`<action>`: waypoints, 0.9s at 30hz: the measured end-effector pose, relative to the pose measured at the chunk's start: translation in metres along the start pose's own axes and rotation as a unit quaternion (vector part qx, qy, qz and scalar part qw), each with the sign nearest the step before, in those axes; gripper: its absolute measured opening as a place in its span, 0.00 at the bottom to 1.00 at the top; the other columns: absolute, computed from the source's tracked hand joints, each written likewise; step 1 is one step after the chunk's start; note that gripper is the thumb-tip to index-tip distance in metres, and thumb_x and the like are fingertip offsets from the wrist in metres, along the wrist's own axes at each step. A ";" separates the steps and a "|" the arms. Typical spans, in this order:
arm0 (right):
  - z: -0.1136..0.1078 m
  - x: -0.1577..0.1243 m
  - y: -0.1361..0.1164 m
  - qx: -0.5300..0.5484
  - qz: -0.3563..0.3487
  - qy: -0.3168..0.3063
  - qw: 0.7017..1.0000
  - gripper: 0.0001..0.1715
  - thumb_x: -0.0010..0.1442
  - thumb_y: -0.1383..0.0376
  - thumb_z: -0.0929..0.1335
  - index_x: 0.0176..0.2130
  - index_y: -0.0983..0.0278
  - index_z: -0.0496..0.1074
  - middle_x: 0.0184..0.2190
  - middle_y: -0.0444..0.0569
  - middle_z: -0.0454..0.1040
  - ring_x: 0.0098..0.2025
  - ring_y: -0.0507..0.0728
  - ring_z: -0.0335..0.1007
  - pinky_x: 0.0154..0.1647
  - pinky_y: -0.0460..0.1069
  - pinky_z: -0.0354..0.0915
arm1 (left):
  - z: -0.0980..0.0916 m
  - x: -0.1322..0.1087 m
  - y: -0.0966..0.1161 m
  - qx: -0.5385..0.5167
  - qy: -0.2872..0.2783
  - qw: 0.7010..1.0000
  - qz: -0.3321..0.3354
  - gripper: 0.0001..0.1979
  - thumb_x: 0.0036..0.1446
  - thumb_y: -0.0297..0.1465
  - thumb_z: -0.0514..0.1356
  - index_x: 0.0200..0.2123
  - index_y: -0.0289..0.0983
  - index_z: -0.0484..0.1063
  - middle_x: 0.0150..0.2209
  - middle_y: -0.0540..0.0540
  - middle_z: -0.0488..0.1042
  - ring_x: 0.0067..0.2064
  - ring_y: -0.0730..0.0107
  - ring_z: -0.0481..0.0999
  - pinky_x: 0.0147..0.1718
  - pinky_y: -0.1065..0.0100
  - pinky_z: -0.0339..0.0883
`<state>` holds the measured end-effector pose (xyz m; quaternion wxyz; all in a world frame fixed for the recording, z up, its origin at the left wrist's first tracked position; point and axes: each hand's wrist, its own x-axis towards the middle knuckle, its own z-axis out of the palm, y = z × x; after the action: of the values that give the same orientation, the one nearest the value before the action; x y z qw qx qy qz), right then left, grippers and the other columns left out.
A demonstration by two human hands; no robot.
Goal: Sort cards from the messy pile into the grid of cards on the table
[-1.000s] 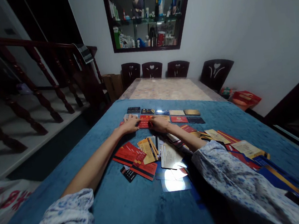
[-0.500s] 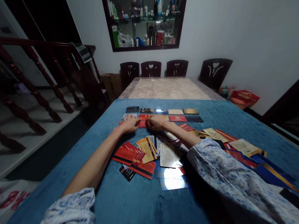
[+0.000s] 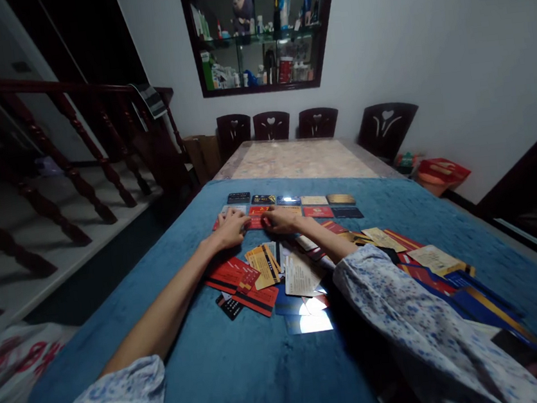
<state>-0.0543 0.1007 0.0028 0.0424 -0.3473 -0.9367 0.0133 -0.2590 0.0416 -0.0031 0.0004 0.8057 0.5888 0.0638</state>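
Observation:
Two rows of plastic cards lie on the blue cloth. My left hand (image 3: 233,227) rests over the left end of the nearer row, fingers bent and apart, its thumb beside a red card (image 3: 256,222). At that card's right edge, the curled fingers of my right hand (image 3: 282,219) are closed on it; the fingertips are partly hidden. Behind the hands run a black card (image 3: 238,198), a black and gold card (image 3: 263,199) and a gold card (image 3: 340,199). Another red card (image 3: 317,211) and a dark blue card (image 3: 347,212) lie right of my right hand.
Nearer me are loose piles: red cards (image 3: 231,274), yellow cards (image 3: 262,268), a white card (image 3: 301,275) and a shiny blue card (image 3: 309,323). More cards (image 3: 437,260) spread under and beyond my right arm. Chairs (image 3: 271,126) stand behind the bare tabletop (image 3: 293,158).
My left hand has shifted slightly, with its fingers more raised and bent. The right hand stays at the red card. The view has moved a little.

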 end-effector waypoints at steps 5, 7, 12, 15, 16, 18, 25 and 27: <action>-0.006 -0.015 0.001 0.038 -0.052 0.048 0.997 0.17 0.65 0.65 0.65 0.50 0.67 0.76 0.48 0.59 0.74 0.46 0.58 0.70 0.49 0.50 0.63 | -0.005 -0.028 0.011 -0.032 0.030 0.999 0.015 0.23 0.56 0.22 0.54 0.53 0.41 0.74 0.57 0.41 0.71 0.59 0.50 0.59 0.53 0.47 0.54; -0.007 -0.023 -0.001 0.061 -0.093 0.065 0.992 0.16 0.63 0.69 0.66 0.49 0.65 0.77 0.49 0.57 0.76 0.47 0.59 0.70 0.51 0.52 0.62 | -0.008 -0.041 0.017 -0.043 0.039 0.998 0.024 0.22 0.57 0.22 0.54 0.52 0.41 0.75 0.56 0.42 0.72 0.58 0.51 0.60 0.54 0.46 0.53; -0.004 -0.045 -0.016 0.127 -0.176 0.075 0.973 0.18 0.59 0.75 0.66 0.45 0.62 0.80 0.44 0.51 0.80 0.47 0.58 0.69 0.54 0.54 0.61 | -0.012 -0.064 0.030 -0.051 0.052 0.997 0.021 0.22 0.55 0.18 0.52 0.47 0.40 0.78 0.53 0.42 0.76 0.59 0.51 0.60 0.55 0.46 0.51; -0.002 -0.055 -0.025 0.150 -0.205 0.066 0.965 0.18 0.60 0.74 0.65 0.44 0.61 0.81 0.43 0.50 0.81 0.46 0.57 0.68 0.54 0.54 0.62 | -0.011 -0.070 0.035 -0.060 0.062 0.996 0.010 0.23 0.53 0.18 0.52 0.45 0.40 0.80 0.51 0.43 0.78 0.58 0.52 0.61 0.55 0.46 0.51; -0.002 -0.058 -0.028 0.152 -0.212 0.058 0.964 0.19 0.60 0.74 0.65 0.43 0.60 0.81 0.43 0.49 0.81 0.46 0.57 0.68 0.54 0.54 0.62 | -0.010 -0.071 0.036 -0.065 0.069 0.996 0.005 0.23 0.53 0.18 0.52 0.45 0.40 0.80 0.50 0.43 0.78 0.57 0.52 0.62 0.55 0.46 0.52; -0.002 -0.063 -0.032 0.149 -0.217 0.042 0.964 0.21 0.58 0.76 0.64 0.43 0.60 0.81 0.44 0.48 0.81 0.47 0.57 0.67 0.55 0.53 0.62 | -0.008 -0.073 0.040 -0.077 0.085 0.993 -0.007 0.23 0.53 0.18 0.52 0.44 0.41 0.81 0.47 0.44 0.80 0.56 0.53 0.63 0.54 0.46 0.52; -0.003 -0.073 -0.042 0.124 -0.222 0.006 0.967 0.29 0.49 0.80 0.65 0.46 0.61 0.80 0.50 0.47 0.79 0.51 0.58 0.65 0.54 0.52 0.59 | 0.000 -0.077 0.056 -0.086 0.107 0.990 -0.033 0.17 0.54 0.22 0.55 0.37 0.41 0.83 0.42 0.44 0.81 0.54 0.53 0.67 0.56 0.46 0.53; -0.002 -0.074 -0.043 0.105 -0.228 0.004 0.968 0.28 0.49 0.78 0.66 0.47 0.60 0.79 0.51 0.48 0.78 0.50 0.58 0.64 0.52 0.52 0.58 | 0.003 -0.078 0.060 -0.074 0.109 0.991 -0.027 0.16 0.55 0.23 0.55 0.35 0.42 0.83 0.40 0.44 0.81 0.54 0.53 0.67 0.56 0.46 0.53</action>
<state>-0.0262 0.0198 0.0018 0.0840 -0.1181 -0.9844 0.1000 -0.2251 -0.0510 -0.0092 -0.0021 0.7752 0.6009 0.1948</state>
